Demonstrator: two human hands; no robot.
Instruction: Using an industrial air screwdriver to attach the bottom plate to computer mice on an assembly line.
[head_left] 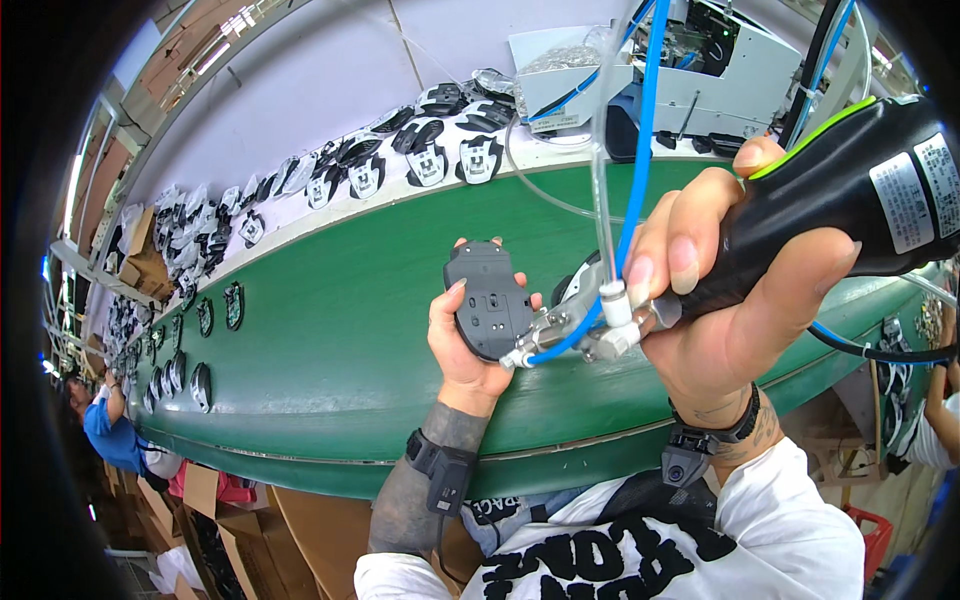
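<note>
My left hand [462,365] is closed around a dark grey computer mouse [487,300], its underside with small holes turned up, over the green belt. In my right hand [725,285] is a black power screwdriver [830,205] with a green stripe. Its clear nose [570,325], fed by a blue hose [645,140] and a clear one, points at the lower right edge of the mouse. Whether the tip touches it I cannot tell. Partly hidden behind the nose lies a white and black mouse part [578,280] on the belt.
Across the green belt [330,370], a white ledge carries several white and black mouse shells [427,163]. More parts [200,385] lie on the belt at the left. A screw-feeding machine [700,95] stands at the back right. A person in blue [112,435] sits far left.
</note>
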